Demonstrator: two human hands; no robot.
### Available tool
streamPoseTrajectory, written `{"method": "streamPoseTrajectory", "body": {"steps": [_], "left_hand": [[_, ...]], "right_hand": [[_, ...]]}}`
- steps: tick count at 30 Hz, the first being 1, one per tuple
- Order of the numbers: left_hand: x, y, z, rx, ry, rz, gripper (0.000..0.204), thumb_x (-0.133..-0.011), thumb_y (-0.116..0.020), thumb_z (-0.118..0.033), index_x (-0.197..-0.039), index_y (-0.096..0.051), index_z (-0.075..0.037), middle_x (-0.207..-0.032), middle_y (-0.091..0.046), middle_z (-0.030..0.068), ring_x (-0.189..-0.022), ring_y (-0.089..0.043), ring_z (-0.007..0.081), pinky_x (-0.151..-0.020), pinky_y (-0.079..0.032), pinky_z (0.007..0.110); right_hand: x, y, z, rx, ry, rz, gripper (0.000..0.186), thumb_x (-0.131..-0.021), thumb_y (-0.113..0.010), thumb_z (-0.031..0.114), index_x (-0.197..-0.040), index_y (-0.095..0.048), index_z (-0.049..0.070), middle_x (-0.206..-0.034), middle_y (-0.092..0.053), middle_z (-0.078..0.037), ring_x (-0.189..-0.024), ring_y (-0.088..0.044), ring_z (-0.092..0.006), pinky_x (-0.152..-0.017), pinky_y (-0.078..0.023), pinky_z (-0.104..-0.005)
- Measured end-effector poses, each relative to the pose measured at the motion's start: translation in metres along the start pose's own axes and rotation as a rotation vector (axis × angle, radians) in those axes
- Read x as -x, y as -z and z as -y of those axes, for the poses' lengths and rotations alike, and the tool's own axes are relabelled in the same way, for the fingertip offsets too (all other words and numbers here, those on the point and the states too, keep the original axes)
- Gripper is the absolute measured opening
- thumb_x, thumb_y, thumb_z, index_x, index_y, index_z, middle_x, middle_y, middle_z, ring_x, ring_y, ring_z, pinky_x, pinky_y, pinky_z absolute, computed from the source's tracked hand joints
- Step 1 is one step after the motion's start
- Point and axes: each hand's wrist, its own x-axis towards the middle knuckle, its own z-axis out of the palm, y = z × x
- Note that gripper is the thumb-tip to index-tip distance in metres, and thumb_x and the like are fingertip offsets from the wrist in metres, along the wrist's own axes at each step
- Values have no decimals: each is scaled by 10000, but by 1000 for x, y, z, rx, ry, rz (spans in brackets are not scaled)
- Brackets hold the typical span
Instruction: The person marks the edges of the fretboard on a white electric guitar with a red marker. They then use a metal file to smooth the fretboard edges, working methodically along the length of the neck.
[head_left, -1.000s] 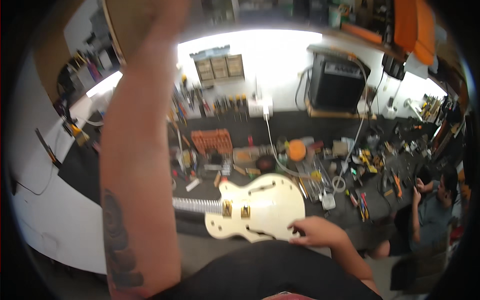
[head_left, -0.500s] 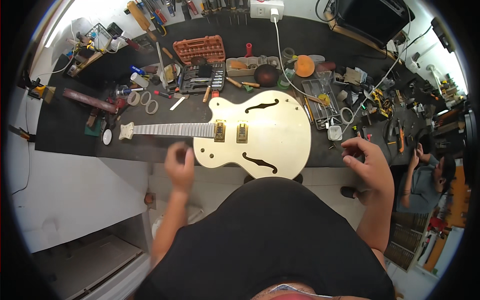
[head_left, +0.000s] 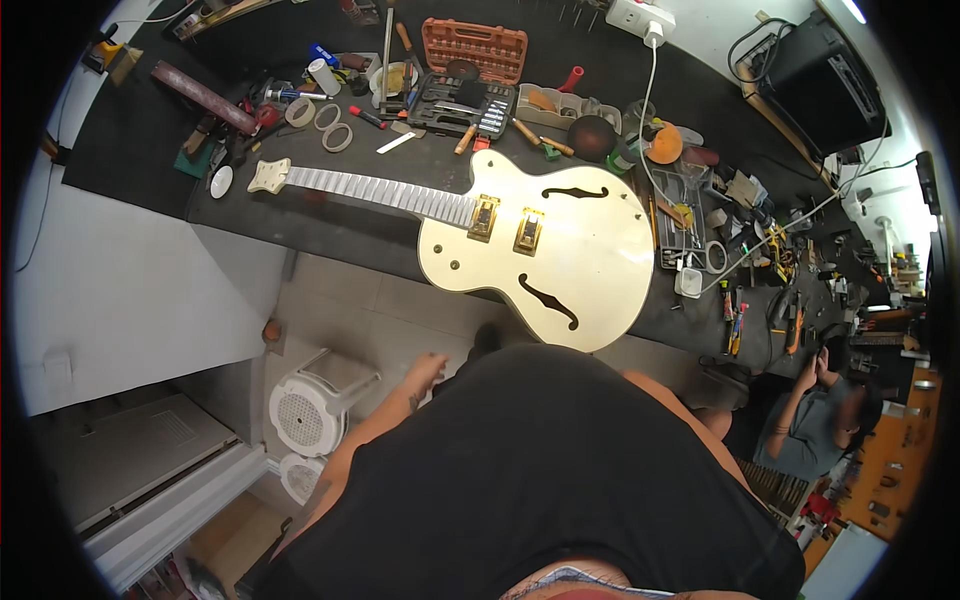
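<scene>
Across the scene, a dark bench (head_left: 330,225), strewn with tools along its far side. In front, a black shirt (head_left: 560,460) on the wearer. To the right, beyond the bench's front edge, a seated co-worker (head_left: 810,430) in grey, both hands raised together. At centre, lying face up on the bench, a cream guitar (head_left: 600,250), neck towards the left, lower side of the body jutting past the front edge towards the shirt; cannot tell if touching it. At upper right, a black amp (head_left: 825,85). Beside the shirt, part of the right arm (head_left: 683,402), its hand hidden; cannot tell its grip. On the floor at left, a white stool (head_left: 305,415). Behind the guitar, a socket case (head_left: 475,50), orange lid raised. Low between stool and guitar, the left hand (head_left: 428,370), released, fingers slightly bent, with nothing visible in it, apart from both. Behind the guitar's body, a dark ball (head_left: 592,138), then an orange disc (head_left: 664,145). Above the neck, three tape rings (head_left: 338,150). On the guitar, two gold pickups (head_left: 528,232), side by side.
</scene>
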Motion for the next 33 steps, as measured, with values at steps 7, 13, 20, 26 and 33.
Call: {"method": "streamPoseTrajectory", "body": {"steps": [7, 13, 20, 26, 33], "left_hand": [[-3, -44, -30, -246, -85, -9, 681, -987, -703, -412, -1443, -613, 86, -1412, -685, 274, -1287, -675, 395, -1061, -532, 444], [31, -92, -80, -395, -273, 177, 680, -987, -701, -414, -1437, -621, 89, -1409, -689, 283, -1285, -678, 417, -1075, -529, 454], [48, -113, -75, -461, -302, 119, 673, -988, -695, -423, -1423, -640, 88, -1400, -695, 295, -1280, -683, 433, -1082, -529, 465], [33, -98, 46, -474, -137, -31, 662, -990, -686, -437, -1400, -667, 83, -1386, -702, 307, -1274, -689, 436, -1078, -534, 474], [81, -104, 140, -904, 23, 66, 578, -983, -658, -438, -1295, -757, 39, -1319, -736, 300, -1261, -700, 425, -1061, -544, 497]], "right_hand": [[-113, -61, -66, 2, -31, -117, 544, -893, -732, 428, -1215, -774, -10, -1223, -780, -247, -1139, -734, -432, -1006, -577, -500], [-115, -84, -80, -165, 23, -217, 444, -908, -735, 418, -1151, -795, 51, -1176, -789, -225, -1120, -736, -426, -1000, -576, -503], [-110, -121, -128, -49, -62, -50, 485, -925, -722, 452, -1229, -799, 82, -1194, -787, -225, -1146, -740, -403, -995, -573, -507], [-110, -129, -186, -41, -3, -55, 500, -901, -743, 468, -1157, -784, 41, -1112, -801, -200, -1046, -758, -375, -906, -584, -491], [-141, -147, -264, 156, -26, 159, 418, -913, -730, 405, -1034, -786, 8, -938, -800, -160, -803, -763, -317, -775, -604, -458]]}}
